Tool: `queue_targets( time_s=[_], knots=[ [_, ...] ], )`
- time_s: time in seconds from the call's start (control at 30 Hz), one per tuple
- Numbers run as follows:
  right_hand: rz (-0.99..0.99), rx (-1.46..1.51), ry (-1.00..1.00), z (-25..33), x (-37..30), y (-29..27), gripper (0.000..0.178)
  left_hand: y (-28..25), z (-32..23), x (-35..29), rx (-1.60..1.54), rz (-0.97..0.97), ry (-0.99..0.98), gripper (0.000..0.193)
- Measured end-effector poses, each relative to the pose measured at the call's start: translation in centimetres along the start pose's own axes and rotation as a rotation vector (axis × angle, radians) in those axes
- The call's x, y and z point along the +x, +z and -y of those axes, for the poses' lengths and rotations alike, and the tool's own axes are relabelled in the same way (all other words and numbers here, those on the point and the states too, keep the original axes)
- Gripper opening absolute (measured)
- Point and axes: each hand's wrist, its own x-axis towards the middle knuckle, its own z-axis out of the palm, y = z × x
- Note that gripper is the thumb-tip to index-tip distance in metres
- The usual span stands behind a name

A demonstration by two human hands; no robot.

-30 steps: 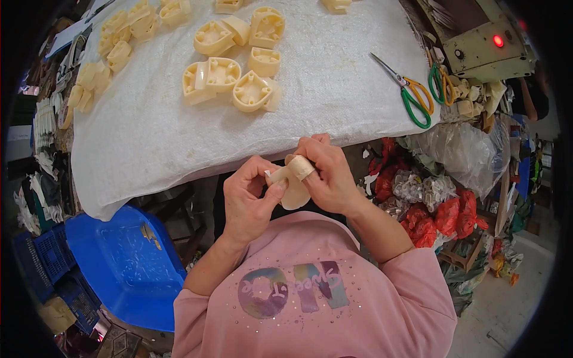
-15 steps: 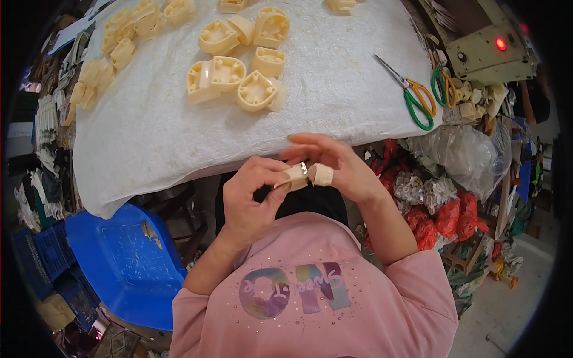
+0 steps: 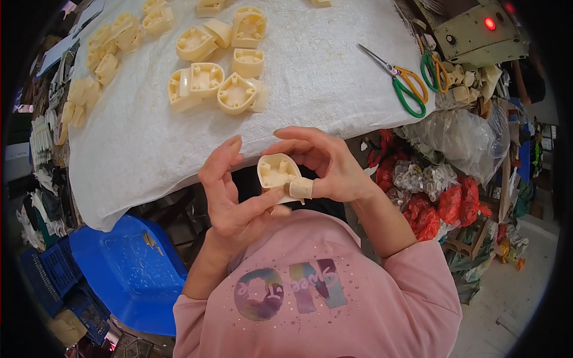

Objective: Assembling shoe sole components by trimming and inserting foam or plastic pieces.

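Note:
A cream plastic shell (image 3: 276, 166), rounded at one end, is held between my hands just off the table's near edge. Its hollow inside, with small posts, faces up. My left hand (image 3: 230, 194) has its thumb against the shell's lower edge; its index finger is raised away. From the other side my right hand (image 3: 337, 170) grips the shell, its fingers curving behind. Tan tape (image 3: 301, 188) wraps the right thumb, which presses on the shell's near corner. Similar cream shells (image 3: 237, 94) lie on the white-covered table (image 3: 310, 77) beyond my hands.
Scissors (image 3: 407, 89) with green and yellow handles lie at the table's right side, near a second pair (image 3: 434, 70). A machine box (image 3: 480, 39) with a red light stands behind. A blue plastic chair (image 3: 128, 268) is at lower left; red bags (image 3: 449, 204) sit at right.
The shell has turned from edge-on to hollow side up. My left index finger has lifted off and spread away. The view has shifted, so the table things appear further left.

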Motion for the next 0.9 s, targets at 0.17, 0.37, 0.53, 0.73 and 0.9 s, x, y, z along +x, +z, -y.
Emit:
queue_targets(
  time_s=[0.17, 0.37, 0.53, 0.73, 0.9],
  knots=[
    [-0.055, -0.418, -0.321, 0.1, 0.1, 0.4, 0.076, 0.2, 1.5, -1.3, -0.425, 0.031, -0.44, 0.063],
    [-0.047, -0.464, -0.419, -1.2, 0.0, 1.9, 0.081, 1.5, -0.7, 0.1, -1.319, 0.055, -0.881, 0.065],
    [-0.108, -0.423, -0.473, -2.9, 0.4, 2.4, 0.079, 1.6, -1.2, 0.1, -1.211, -0.134, -0.972, 0.051],
    [-0.084, -0.562, -0.394, -2.4, 0.5, 2.5, 0.07, 1.2, -1.2, 0.4, -1.165, -0.13, -0.987, 0.043],
    [-0.104, -0.412, -0.392, -3.1, 0.4, 2.8, 0.066, 1.2, -0.9, 0.0, -1.219, -0.16, -0.98, 0.038]
  ],
)
